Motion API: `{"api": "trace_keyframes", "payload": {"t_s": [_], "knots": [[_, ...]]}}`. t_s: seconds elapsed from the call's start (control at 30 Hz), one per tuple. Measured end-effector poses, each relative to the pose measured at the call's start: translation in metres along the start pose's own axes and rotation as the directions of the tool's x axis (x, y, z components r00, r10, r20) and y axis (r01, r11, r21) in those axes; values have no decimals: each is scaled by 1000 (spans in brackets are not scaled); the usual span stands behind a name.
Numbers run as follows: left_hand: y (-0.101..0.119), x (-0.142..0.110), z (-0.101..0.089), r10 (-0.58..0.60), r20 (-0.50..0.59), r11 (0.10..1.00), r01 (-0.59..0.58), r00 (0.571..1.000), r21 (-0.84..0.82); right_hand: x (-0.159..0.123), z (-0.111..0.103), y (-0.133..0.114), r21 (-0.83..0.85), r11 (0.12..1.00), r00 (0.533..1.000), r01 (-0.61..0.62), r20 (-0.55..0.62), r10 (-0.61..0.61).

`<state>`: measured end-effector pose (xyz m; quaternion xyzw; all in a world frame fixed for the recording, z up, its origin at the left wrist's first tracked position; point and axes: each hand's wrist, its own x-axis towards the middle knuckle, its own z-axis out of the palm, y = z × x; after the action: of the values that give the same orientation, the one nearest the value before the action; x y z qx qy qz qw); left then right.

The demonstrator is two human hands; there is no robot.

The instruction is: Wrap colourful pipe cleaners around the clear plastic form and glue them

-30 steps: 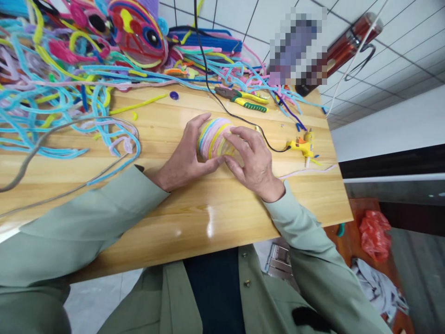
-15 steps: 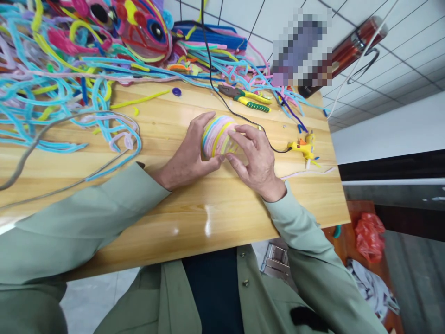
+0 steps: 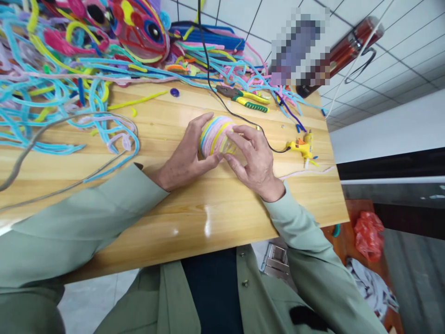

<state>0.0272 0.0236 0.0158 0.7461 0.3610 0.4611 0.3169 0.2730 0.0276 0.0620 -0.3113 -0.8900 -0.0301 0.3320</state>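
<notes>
Together, the left hand [image 3: 186,157], curled round one side, and the right hand [image 3: 257,160], pinching the see-through end, hold a striped round piece [image 3: 214,138] over the middle of the wooden table [image 3: 194,213], its inside hidden. Beyond, a red thermos [image 3: 342,53] is by the far right corner, contents unseen; a crumpled red plastic bag [image 3: 369,235] lies lower right, its contents impossible to tell.

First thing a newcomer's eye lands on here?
Likely the bright pipe cleaners tangled at upper left and the big-eyed craft figure at the top. Then the striped round piece between left hand and right hand, at center. The yellow glue gun is further right.
</notes>
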Motion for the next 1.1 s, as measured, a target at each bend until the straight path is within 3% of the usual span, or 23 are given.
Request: {"api": "trace_keyframes", "payload": {"t_s": [0.23, 0.53, 0.87, 1.1], "knots": [[2, 1, -2, -41, 8, 999, 41, 999, -15, 1, -2, -2, -21, 999, 999, 39, -35, -39], [-2, 1, 0, -22, -20, 1000, 22, 1000, 17, 0, -7, -5, -115, 988, 982, -107, 146, 123], [-2, 0, 0, -16, -18, 999, 17, 1000, 46, -2, 0, 4, 19, 999, 993, -43, 108, 41], [0, -1, 6, -9, -74, 993, 18, 997, 116, -3, 3, 1, -93, 995, 999, 42, -25, -44]]}}
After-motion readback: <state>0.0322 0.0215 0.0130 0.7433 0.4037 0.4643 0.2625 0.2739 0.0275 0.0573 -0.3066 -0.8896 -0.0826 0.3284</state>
